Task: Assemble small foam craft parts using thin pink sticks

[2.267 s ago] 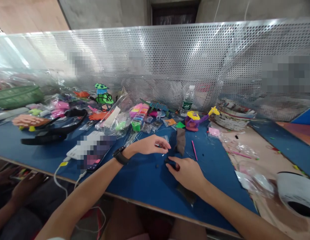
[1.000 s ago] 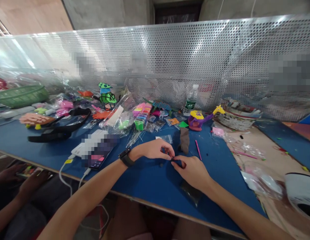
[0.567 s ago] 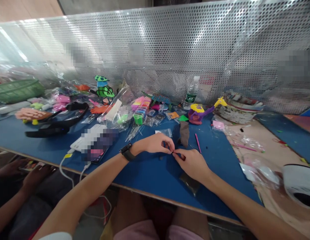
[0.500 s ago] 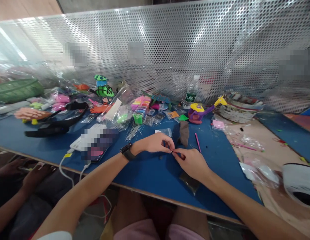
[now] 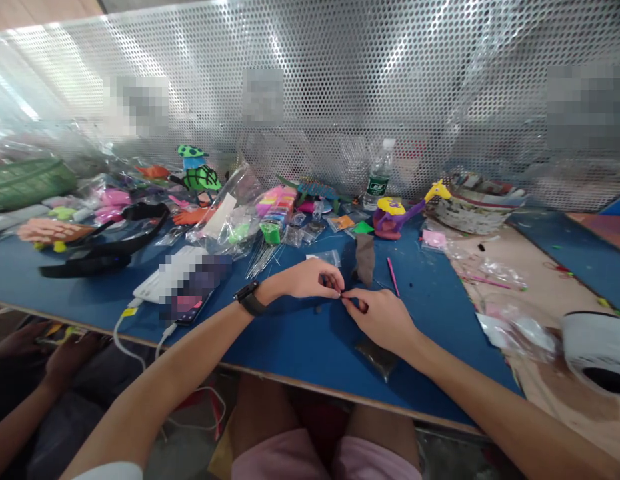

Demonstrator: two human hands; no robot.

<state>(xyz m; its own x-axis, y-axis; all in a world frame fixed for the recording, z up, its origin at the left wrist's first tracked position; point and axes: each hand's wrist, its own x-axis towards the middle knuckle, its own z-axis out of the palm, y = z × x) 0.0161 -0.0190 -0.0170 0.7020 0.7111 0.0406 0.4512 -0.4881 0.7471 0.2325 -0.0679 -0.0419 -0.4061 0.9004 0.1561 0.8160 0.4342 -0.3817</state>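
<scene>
The head camera looked down at a blue table (image 5: 300, 343), where two bare hands met near the middle. The left hand (image 5: 317, 280) came in with its thumb and fingers curled round, and the tips were pinched together. The right hand (image 5: 379, 315) pinched too, thumb against finger, and its tips touched the tips of the other hand. Between them was a tiny dark bit (image 5: 342, 295), held just over the table; it was so small that I could not tell what it was.

Another little dark crumb (image 5: 318, 309) lay on the table, just below the left hand. Behind the hands stood a grey-brown lump (image 5: 365, 259), with a pink stick (image 5: 393, 277) to the right of it and a small clear bag (image 5: 329, 257) to the left. A dark packet (image 5: 377, 359) lay flat near the right wrist, on the side close to the table's edge.

A black watch (image 5: 249, 298) was on the left wrist. Farther back, a purple and yellow toy (image 5: 393, 215) with a long neck sat near a clear bottle (image 5: 379, 177) with a white cap.
</scene>
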